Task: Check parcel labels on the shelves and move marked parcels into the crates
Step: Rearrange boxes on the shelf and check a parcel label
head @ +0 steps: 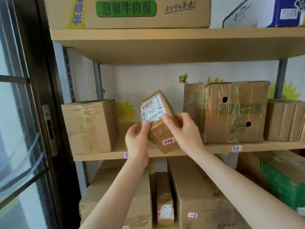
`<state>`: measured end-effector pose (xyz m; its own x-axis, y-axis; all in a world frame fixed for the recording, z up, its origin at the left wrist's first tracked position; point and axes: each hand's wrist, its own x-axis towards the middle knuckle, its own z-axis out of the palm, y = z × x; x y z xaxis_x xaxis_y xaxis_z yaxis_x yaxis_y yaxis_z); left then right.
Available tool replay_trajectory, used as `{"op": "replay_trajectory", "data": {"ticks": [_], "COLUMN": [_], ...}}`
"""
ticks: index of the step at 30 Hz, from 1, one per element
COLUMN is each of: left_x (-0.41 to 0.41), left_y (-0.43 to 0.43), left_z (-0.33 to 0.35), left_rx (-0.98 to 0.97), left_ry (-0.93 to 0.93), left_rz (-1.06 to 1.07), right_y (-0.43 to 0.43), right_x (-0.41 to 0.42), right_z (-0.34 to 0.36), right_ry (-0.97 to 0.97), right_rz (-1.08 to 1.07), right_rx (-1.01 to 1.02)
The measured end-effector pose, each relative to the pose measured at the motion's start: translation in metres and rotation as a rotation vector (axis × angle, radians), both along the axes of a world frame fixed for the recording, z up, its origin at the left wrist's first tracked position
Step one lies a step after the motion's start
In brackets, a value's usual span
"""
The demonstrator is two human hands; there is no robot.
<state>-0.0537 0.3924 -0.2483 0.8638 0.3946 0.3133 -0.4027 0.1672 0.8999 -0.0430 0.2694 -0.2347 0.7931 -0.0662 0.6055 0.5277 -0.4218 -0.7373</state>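
Head view: left hand [137, 138] and right hand [185, 129] clasp a tilted, boxy cardboard parcel [157, 129].

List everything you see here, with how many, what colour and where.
shelf boards: two, tan, upper and middle
small parcel: one, brown with white label, in both hands
taped box: one, brown, middle board left
holed box: one, brown with green print, middle board right
plain boxes: count unclear, brown, middle board far right
noodle box: one, brown with green panel, upper board left
blue box: one, blue and white, upper board right
lower boxes: at least four, brown, one green-sided, below middle board
shelf tags: two, white, red-edged, middle board front
butterfly sticker: one, orange and green, wall
glass door: one, dark frame, left
left hand: one, grips parcel's left side
right hand: one, grips parcel's right side
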Motion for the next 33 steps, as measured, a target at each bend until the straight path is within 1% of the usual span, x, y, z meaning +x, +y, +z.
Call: {"op": "replay_trajectory", "data": {"ticks": [3, 5, 7, 12, 17, 20, 24, 28, 33], "left_x": [-0.024, -0.037, -0.048, -0.069, -0.087, -0.104, -0.128, -0.148, -0.19], "left_y": [0.016, 0.027, 0.036, 0.047, 0.028, -0.001, -0.064, -0.155, -0.292], "left_z": [-0.001, -0.006, -0.011, -0.017, -0.036, -0.059, -0.098, -0.146, -0.209], "left_rx": [0.032, 0.083, 0.119, 0.134, 0.135, 0.146, 0.204, 0.24, 0.261], "left_ry": [-0.099, -0.138, -0.145, -0.148, -0.144, -0.147, -0.103, 0.013, 0.192], "left_rz": [-0.047, -0.069, -0.092, -0.131, -0.186, -0.265, -0.415, -0.602, -0.827], "right_y": [0.019, 0.032, 0.043, 0.051, 0.025, -0.011, -0.075, -0.158, -0.277], "right_x": [-0.02, -0.031, -0.04, -0.057, -0.086, -0.114, -0.155, -0.201, -0.271], "right_z": [-0.013, -0.024, -0.035, -0.043, -0.06, -0.083, -0.123, -0.173, -0.235], "right_ry": [0.112, 0.132, 0.118, 0.115, 0.137, 0.141, 0.193, 0.269, 0.364], "right_rz": [0.197, 0.251, 0.261, 0.257, 0.208, 0.149, -0.002, -0.182, -0.486], "right_rx": [0.412, 0.552, 0.584, 0.569, 0.55, 0.555, 0.601, 0.732, 0.837]}}
